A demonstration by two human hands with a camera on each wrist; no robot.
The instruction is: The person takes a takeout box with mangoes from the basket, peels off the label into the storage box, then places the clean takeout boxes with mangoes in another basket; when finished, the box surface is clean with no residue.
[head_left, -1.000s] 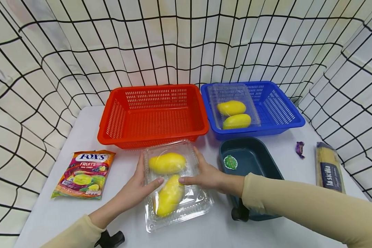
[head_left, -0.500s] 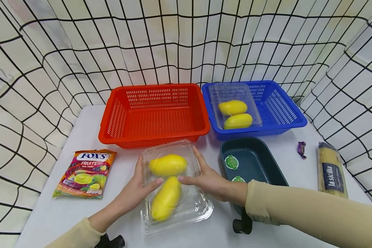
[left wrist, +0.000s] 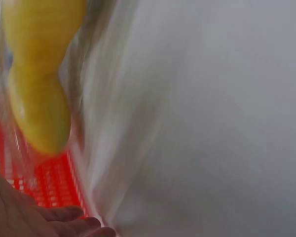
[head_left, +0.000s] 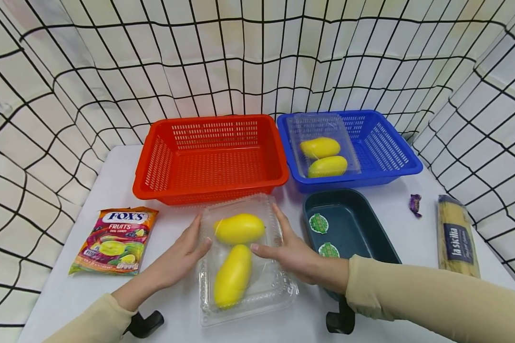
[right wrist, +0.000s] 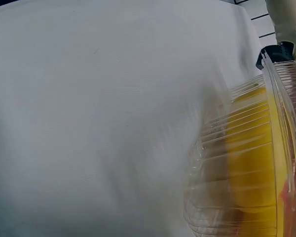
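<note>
A lidded clear plastic container (head_left: pixel 268 281) with two yellow mangoes (head_left: pixel 233 276) inside is in front of the red basket, in the head view. My right hand (head_left: pixel 293 252) grips its right side, thumb over the lid, fingers along the edge. Beside the left edge, my left hand (head_left: pixel 180 259) has its thumb off the lid and its fingers extended; a slight touch cannot be ruled out. The left wrist view shows those fingers (left wrist: pixel 71 224) loosely straight below the mangoes (left wrist: pixel 42 108). In the right wrist view the container's ribbed wall (right wrist: pixel 212 177) shows close up.
Behind stand a red basket (head_left: pixel 216 166) and a blue basket (head_left: pixel 379 152), which holds another container of mangoes (head_left: pixel 328 166). A candy bag (head_left: pixel 116 240) lies left. On the right are a dark green tray (head_left: pixel 352 224), a wrapped purple sweet (head_left: pixel 415 205) and a pasta pack (head_left: pixel 457 238). Black netting surrounds the table.
My left hand's thumb has come off the lid and the hand has moved slightly left. The lower mango has shifted inside the container. My right hand keeps its grip.
</note>
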